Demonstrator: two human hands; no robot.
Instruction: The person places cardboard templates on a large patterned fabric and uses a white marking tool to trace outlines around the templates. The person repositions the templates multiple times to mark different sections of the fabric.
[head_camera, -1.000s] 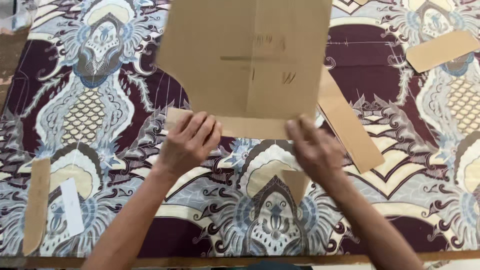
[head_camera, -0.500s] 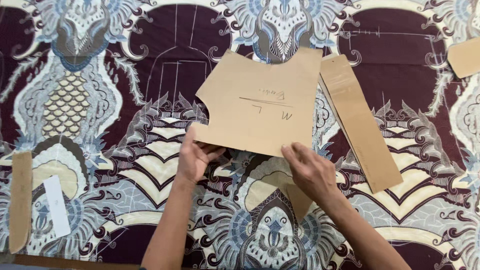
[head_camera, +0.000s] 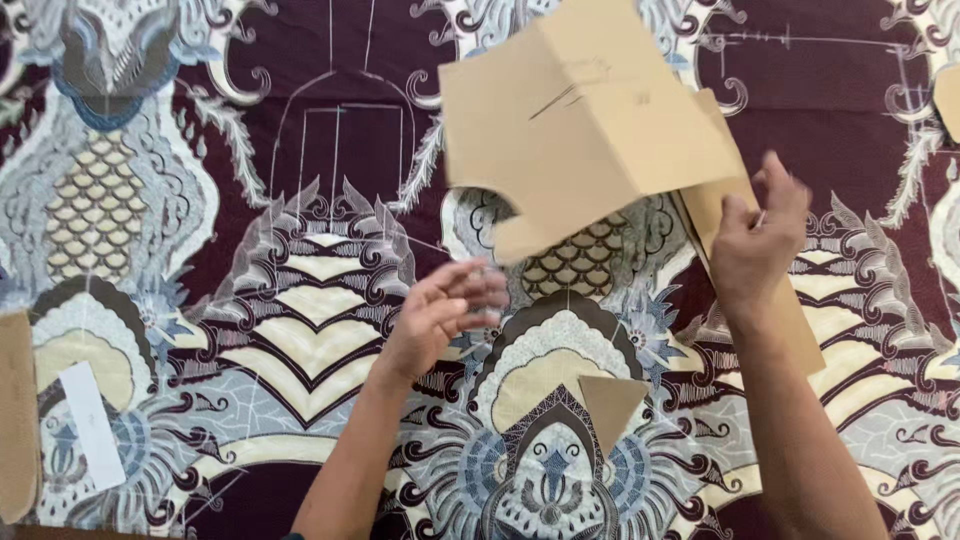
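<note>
A light, stiff tan cardboard pattern piece (head_camera: 590, 120) is pinched at its four o'clock edge by the right hand (head_camera: 755, 240); the left hand (head_camera: 440, 315), fingers loosely spread, is empty.

Open cloth (head_camera: 300, 250) left of pattern (head_camera: 590, 130)

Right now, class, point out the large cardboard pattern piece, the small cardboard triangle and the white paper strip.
large cardboard pattern piece (head_camera: 590, 120), head view, its flat middle.
small cardboard triangle (head_camera: 610, 405), head view, its centre.
white paper strip (head_camera: 92, 425), head view, mid-length.
</note>
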